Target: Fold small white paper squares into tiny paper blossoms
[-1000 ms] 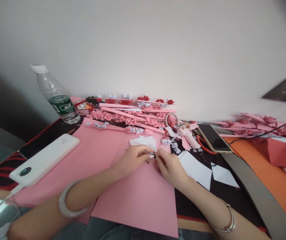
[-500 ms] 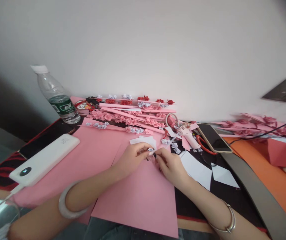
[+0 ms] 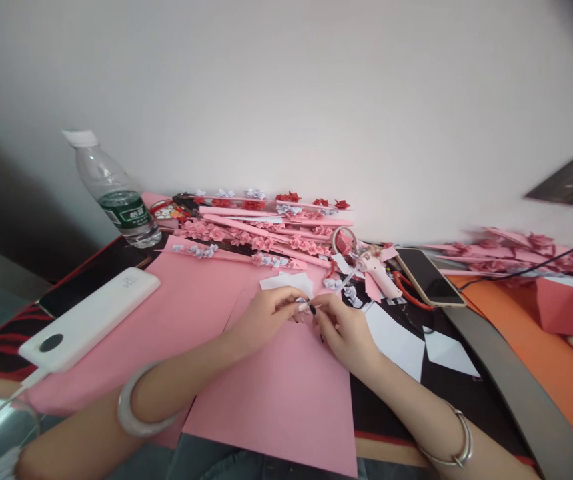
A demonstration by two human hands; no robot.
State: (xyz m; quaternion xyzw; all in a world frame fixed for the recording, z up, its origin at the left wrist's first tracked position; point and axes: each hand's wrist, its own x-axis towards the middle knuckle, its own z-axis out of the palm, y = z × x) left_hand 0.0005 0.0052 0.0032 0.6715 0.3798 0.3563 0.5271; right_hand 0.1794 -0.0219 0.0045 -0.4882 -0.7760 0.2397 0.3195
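While your left hand [image 3: 266,319] and right hand [image 3: 342,332] pinch the tiny white folded paper piece [image 3: 303,304] above the large pink paper sheet's [image 3: 276,393] far edge, crease it with small, firm fingertip presses

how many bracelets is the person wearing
2: a wide pale bangle on the left wrist, near the bottom left, and a thin silver bangle on the right wrist, near the bottom right. Both forearms show fully, so none seems hidden.

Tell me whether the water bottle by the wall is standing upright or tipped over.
Upright: the water bottle stands on its base with its white cap on top, though it looks slanted near the picture's edge.
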